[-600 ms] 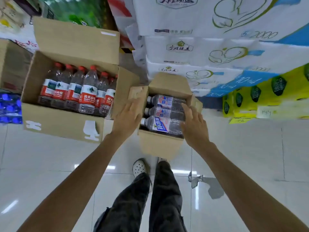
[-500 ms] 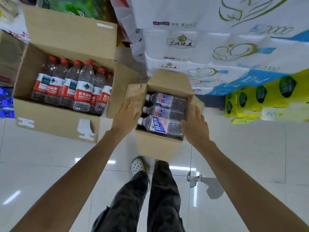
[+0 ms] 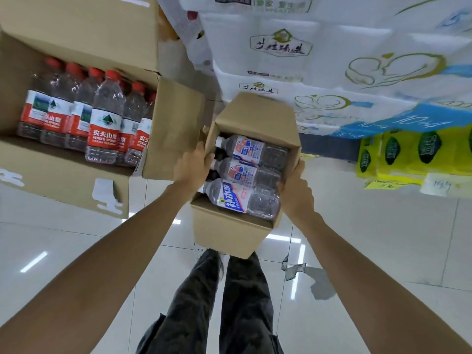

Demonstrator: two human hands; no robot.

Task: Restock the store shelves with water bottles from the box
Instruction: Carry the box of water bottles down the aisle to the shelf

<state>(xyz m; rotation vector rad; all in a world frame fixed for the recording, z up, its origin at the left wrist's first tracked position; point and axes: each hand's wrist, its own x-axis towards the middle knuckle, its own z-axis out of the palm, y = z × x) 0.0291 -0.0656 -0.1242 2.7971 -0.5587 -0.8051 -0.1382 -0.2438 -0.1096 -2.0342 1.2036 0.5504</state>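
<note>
A small open cardboard box (image 3: 229, 231) is held up off the floor between my hands. Three clear bottles (image 3: 245, 172) with white caps and blue-and-white labels lie on their sides inside it. My left hand (image 3: 192, 166) grips the box's left rim, fingers curled over the edge by the bottle caps. My right hand (image 3: 296, 192) grips the right rim and side. A larger open cardboard box (image 3: 63, 182) at the left holds several upright red-capped water bottles (image 3: 104, 118) with red labels.
Stacked white tissue packs (image 3: 306, 60) rise behind the small box, with yellow packs (image 3: 413, 152) at the right. My legs in dark trousers (image 3: 217, 302) stand below on a glossy white tile floor. A crumpled scrap (image 3: 306, 274) lies on the floor at the right.
Both hands have closed on the small box's rims and lifted it, and the box has come up closer to the camera. The view has shifted nearer and slightly left.
</note>
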